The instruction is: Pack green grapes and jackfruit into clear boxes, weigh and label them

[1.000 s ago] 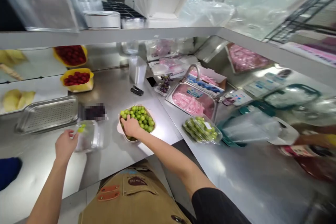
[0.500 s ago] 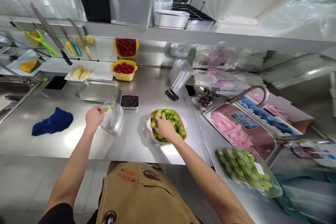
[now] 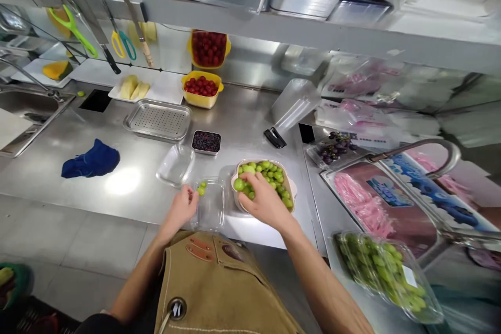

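At the far left a blue cloth (image 3: 90,159) is lying crumpled on the steel surface (image 3: 129,182), well apart from the hands. Right of it and further back, a perforated metal tray (image 3: 158,120) is sitting flat. A clear lid (image 3: 175,164) is lying in front of that tray. The left hand (image 3: 182,209) is resting at the near edge of the surface, its fingers bunched against the left rim of a clear box (image 3: 213,206). The grip is touching that rim, but I cannot tell whether it is pinching it. A few loose grapes (image 3: 202,188) are lying inside the box at its far left corner, just beyond the fingertips. Behind the box a small tin of dark berries (image 3: 206,141) is standing. Just right of the box, touching or nearly so, a bowl (image 3: 291,188) is holding a heap of green grapes (image 3: 272,172). The right hand (image 3: 266,203) is lying over the near left part of the heap, fingers bent down among the fruit. I cannot tell whether that grip is closing on any. At the far right a sealed pack of green grapes (image 3: 383,266) is lying near the surface's edge.
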Available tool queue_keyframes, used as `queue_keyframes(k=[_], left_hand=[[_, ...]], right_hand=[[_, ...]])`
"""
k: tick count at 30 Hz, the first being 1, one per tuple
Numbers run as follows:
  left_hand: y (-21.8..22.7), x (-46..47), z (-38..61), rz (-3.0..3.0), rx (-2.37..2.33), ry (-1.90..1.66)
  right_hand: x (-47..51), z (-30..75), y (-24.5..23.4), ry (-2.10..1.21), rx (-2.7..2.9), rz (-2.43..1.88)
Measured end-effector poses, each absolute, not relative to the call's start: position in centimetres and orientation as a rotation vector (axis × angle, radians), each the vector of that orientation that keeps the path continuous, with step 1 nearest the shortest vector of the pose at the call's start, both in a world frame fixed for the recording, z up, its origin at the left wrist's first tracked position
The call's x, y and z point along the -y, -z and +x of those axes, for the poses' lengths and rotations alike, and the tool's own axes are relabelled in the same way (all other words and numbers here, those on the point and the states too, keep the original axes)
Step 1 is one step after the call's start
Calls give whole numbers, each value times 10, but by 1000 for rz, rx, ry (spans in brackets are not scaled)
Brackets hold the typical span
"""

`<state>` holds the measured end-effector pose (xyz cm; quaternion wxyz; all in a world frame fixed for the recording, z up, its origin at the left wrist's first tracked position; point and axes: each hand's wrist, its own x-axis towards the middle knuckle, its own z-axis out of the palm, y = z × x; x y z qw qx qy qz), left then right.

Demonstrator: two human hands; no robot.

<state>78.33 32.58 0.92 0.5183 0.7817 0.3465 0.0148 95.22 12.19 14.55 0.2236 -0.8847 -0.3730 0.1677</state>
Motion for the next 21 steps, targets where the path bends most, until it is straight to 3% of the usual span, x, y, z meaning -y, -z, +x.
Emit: queue_keyframes(k=[9,17,21], left_hand=[[36,-314,785,1974,-864,-95],[39,-311,783,2045,-902,-36],[19,-310,778,2259,-905,-15]], right_hand=[[-197,886,-94,-890,1272,-2607],[-145,939,-92,-390,1098,-2436],[-100,977,-78,-263,1003,-2661]])
